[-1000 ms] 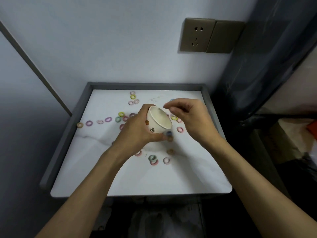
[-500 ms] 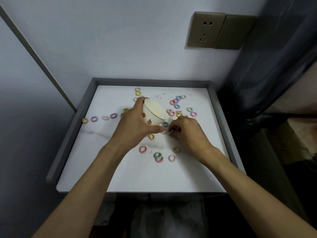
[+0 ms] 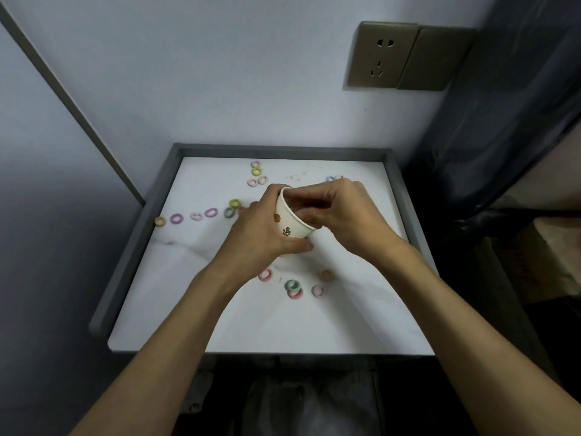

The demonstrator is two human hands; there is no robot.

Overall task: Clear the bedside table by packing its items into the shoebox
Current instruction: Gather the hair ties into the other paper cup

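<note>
Moved: the right hand [image 3: 339, 212], having lifted from the tabletop half a second ago, is now bunching its fingertips over the mouth of the cup [image 3: 290, 220]; whether they are pinching a ring cannot be told. The cup is tilting its mouth rightward, with the left hand [image 3: 261, 234] wrapping its wall. The nearest loose rings [image 3: 292, 285] are lying on the table [image 3: 220, 325] below the cup, toward the person and nearer the right hand. A row of rings [image 3: 195, 216] is trailing leftward. The shoebox is not showing. A wall socket [image 3: 382, 55] is sitting above.
</note>
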